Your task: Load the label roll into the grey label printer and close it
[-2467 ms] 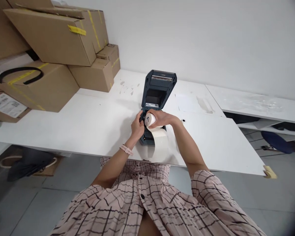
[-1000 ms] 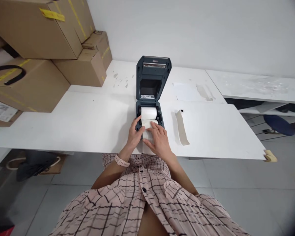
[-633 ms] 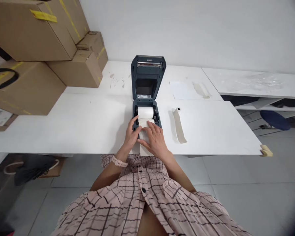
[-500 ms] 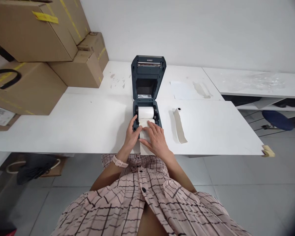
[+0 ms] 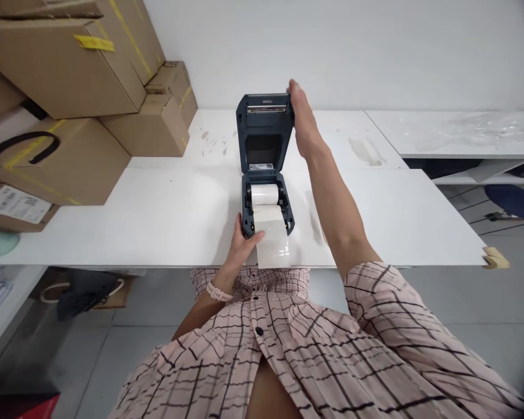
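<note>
A dark label printer [image 5: 291, 216] stands on the white table [image 5: 183, 215] with its lid [image 5: 265, 129] raised. A white label roll [image 5: 264, 194] sits inside. From it a label strip [image 5: 271, 238] runs out over the printer's front, hanging towards the table edge. My left hand [image 5: 241, 247] grips the front left corner of the printer, thumb lying on the strip and fingers along the side. Up at the lid's top right edge, my right hand [image 5: 304, 119] holds on, its fingers partly hidden behind the lid. My right forearm covers the loose curled strip on the table.
Cardboard boxes [image 5: 146, 125] are stacked at the left. Behind the table rises a white wall [image 5: 375, 52]. A second white surface [image 5: 463, 134] with clear plastic adjoins at the right, and a blue stool [image 5: 510, 201] stands below it. A tan pad [image 5: 495, 258] covers the table's corner.
My right hand has left the label strip and gone up to the raised lid. My left hand has shifted to the printer's front left corner. More of the strip shows.
</note>
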Action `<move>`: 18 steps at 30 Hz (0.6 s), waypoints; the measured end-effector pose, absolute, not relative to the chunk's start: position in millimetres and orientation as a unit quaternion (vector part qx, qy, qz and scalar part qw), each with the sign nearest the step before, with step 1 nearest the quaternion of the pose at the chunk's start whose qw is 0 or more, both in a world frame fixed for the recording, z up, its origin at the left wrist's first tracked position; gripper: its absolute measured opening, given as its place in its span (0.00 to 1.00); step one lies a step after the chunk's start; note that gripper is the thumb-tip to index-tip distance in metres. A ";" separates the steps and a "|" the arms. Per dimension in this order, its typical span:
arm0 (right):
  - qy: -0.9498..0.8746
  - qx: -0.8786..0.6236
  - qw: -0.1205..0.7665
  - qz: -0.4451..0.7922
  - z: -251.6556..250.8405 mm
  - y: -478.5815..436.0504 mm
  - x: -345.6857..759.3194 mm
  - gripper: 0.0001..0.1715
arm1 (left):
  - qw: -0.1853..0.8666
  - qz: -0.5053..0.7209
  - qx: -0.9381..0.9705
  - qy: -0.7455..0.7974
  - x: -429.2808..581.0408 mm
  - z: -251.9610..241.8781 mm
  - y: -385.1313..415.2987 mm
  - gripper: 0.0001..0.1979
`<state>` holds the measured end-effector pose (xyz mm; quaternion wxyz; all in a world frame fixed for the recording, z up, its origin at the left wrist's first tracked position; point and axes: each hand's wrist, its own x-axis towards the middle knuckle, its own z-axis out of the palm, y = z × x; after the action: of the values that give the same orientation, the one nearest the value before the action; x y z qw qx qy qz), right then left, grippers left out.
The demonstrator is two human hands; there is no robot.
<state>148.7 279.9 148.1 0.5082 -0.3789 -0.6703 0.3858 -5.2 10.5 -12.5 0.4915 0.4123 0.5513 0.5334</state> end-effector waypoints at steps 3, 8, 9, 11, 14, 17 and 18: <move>-0.649 -0.367 0.524 0.411 156.4 275.0 145.2 0.40 | 0.536 0.521 0.382 0.543 -10.7 -11.9 -2.5 0.61; -0.648 -0.335 0.618 0.292 113.9 164.8 166.0 0.30 | 0.515 0.534 0.342 0.576 -30.8 -0.1 -8.7 0.49; -0.648 -0.340 0.619 0.286 100.7 141.2 169.1 0.24 | 0.504 0.543 0.346 0.576 -32.7 4.2 -6.5 0.47; -0.656 -0.360 0.592 0.300 73.9 104.3 173.0 0.15 | 0.484 0.558 0.359 0.571 -31.2 13.9 0.7 0.45; -0.622 -0.406 0.571 0.349 40.1 80.1 174.0 0.17 | 0.467 0.570 0.362 0.571 -17.6 26.7 14.8 0.48; -0.537 -0.442 0.555 0.457 20.5 80.0 173.1 0.43 | 0.486 0.570 0.348 0.564 -2.7 30.3 25.9 0.52; -0.510 -0.441 0.539 0.504 16.8 81.0 173.1 0.50 | 0.498 0.570 0.345 0.555 0.1 28.9 27.9 0.53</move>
<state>173.1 81.0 16.8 0.5392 -0.4407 -0.5104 0.5045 0.1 27.9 28.9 0.4980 0.3446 0.5551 0.5702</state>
